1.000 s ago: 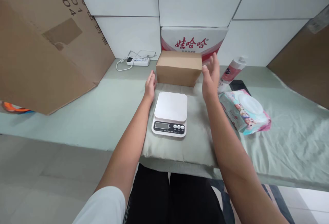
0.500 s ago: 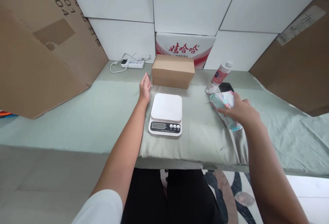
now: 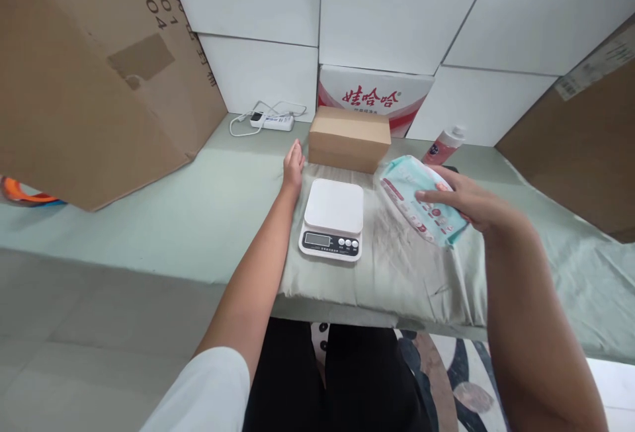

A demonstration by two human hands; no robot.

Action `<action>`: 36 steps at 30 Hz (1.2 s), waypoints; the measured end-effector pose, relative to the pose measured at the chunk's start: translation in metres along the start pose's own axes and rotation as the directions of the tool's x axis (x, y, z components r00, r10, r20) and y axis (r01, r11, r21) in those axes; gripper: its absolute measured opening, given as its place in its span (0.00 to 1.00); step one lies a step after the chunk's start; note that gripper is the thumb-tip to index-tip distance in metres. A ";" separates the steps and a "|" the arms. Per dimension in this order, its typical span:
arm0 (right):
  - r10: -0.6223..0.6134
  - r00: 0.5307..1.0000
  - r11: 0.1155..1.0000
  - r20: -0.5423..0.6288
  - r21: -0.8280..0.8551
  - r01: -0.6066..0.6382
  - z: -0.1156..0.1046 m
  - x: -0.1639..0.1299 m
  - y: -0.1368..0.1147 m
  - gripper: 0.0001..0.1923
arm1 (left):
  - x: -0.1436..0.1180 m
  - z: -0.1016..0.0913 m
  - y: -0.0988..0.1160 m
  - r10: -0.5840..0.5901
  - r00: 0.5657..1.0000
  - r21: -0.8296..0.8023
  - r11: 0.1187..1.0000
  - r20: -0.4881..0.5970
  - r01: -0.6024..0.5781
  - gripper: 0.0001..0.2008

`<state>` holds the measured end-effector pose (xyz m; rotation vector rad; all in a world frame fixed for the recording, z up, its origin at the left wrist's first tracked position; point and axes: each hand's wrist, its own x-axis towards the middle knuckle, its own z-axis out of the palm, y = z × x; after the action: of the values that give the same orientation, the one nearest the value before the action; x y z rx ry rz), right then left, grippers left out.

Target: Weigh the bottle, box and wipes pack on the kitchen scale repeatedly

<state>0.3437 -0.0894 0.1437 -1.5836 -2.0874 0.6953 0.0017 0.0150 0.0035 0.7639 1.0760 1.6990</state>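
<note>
My right hand (image 3: 466, 202) grips a pale blue and pink wipes pack (image 3: 419, 199) and holds it lifted above the green sheet, just right of the white kitchen scale (image 3: 333, 217). The scale sits on a green padded cushion (image 3: 397, 273), its display and buttons facing me. My left hand (image 3: 293, 167) lies flat on the sheet, fingers together, between the scale and the left end of a small brown cardboard box (image 3: 348, 139) that stands behind the scale.
A pink and white bottle (image 3: 443, 145) lies behind the pack. A white power strip (image 3: 270, 121) with cable lies at the back left. Large cardboard sheets lean at left (image 3: 89, 75) and right (image 3: 580, 134). A red and white carton (image 3: 376, 95) stands against the white wall.
My right hand left the brown box, dropped onto the wipes pack at the right, took hold of it and lifted it leftward toward the scale. My left hand stayed in place.
</note>
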 end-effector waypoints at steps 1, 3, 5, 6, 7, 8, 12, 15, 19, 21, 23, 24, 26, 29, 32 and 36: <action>-0.019 0.999 0.999 0.040 0.033 0.017 0.006 0.006 -0.015 0.36 | 0.000 0.000 0.001 0.000 1.000 0.001 1.000 0.001 0.000 0.28; -0.058 0.992 0.997 0.111 0.064 0.051 0.019 0.019 -0.046 0.39 | 0.001 -0.001 0.001 0.001 1.000 0.003 1.000 -0.002 -0.001 0.29; -0.119 0.981 0.993 0.153 0.032 0.116 0.030 0.030 -0.074 0.40 | 0.003 -0.002 0.000 0.006 1.000 0.010 1.000 -0.001 -0.006 0.30; -0.161 0.972 0.986 0.173 -0.008 0.165 0.036 0.034 -0.085 0.41 | 0.005 -0.003 -0.001 0.008 1.000 0.015 1.000 0.002 -0.008 0.30; -0.206 0.959 0.973 0.197 -0.059 0.221 0.042 0.038 -0.094 0.42 | 0.006 -0.003 -0.002 0.013 1.000 0.020 1.000 0.006 -0.013 0.30; -0.247 0.942 0.954 0.226 -0.116 0.278 0.048 0.041 -0.101 0.43 | 0.007 -0.003 -0.003 0.020 1.000 0.024 1.000 0.012 -0.021 0.31; -0.303 0.890 0.852 0.340 -0.322 0.413 0.073 0.045 -0.111 0.45 | 0.009 -0.004 -0.007 0.050 0.998 0.038 0.998 0.025 -0.051 0.31; -0.294 0.883 0.806 0.367 -0.401 0.435 0.089 0.044 -0.108 0.44 | 0.008 -0.004 -0.007 0.057 0.998 0.045 0.997 0.031 -0.059 0.30; -0.323 0.879 0.789 0.351 -0.413 0.455 0.099 0.044 -0.103 0.46 | 0.007 -0.003 -0.005 0.057 0.998 0.037 0.998 0.036 -0.058 0.30; -0.330 0.875 0.786 0.353 -0.411 0.462 0.101 0.044 -0.103 0.46 | 0.006 -0.003 -0.005 0.057 0.998 0.035 0.998 0.037 -0.059 0.31; -0.330 0.873 0.787 0.359 -0.406 0.464 0.102 0.044 -0.103 0.45 | 0.005 -0.003 -0.004 0.058 0.998 0.034 0.998 0.040 -0.059 0.31; -0.327 0.873 0.791 0.362 -0.401 0.462 0.103 0.045 -0.103 0.45 | 0.004 -0.003 -0.004 0.057 0.997 0.034 0.998 0.042 -0.058 0.31; -0.320 0.872 0.801 0.370 -0.385 0.458 0.102 0.045 -0.102 0.47 | 0.004 -0.004 -0.003 0.052 0.998 0.033 0.998 0.048 -0.053 0.31; -0.353 0.862 0.830 0.363 -0.305 0.468 0.090 0.046 -0.099 0.51 | 0.003 -0.005 -0.002 0.048 0.997 0.024 0.999 0.057 -0.049 0.32; -0.406 0.869 0.858 0.283 -0.209 0.469 0.067 0.047 -0.094 0.54 | 0.004 -0.006 -0.001 0.043 0.997 0.014 0.999 0.060 -0.044 0.32; -0.364 0.902 0.882 0.231 -0.225 0.413 0.041 0.049 -0.083 0.54 | 0.004 -0.006 -0.001 0.031 0.998 0.018 0.999 0.058 -0.032 0.32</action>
<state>0.2434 -0.0659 0.1646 -1.1923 -2.6289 0.4388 -0.0049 0.0171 -0.0001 0.8409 1.0460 1.6847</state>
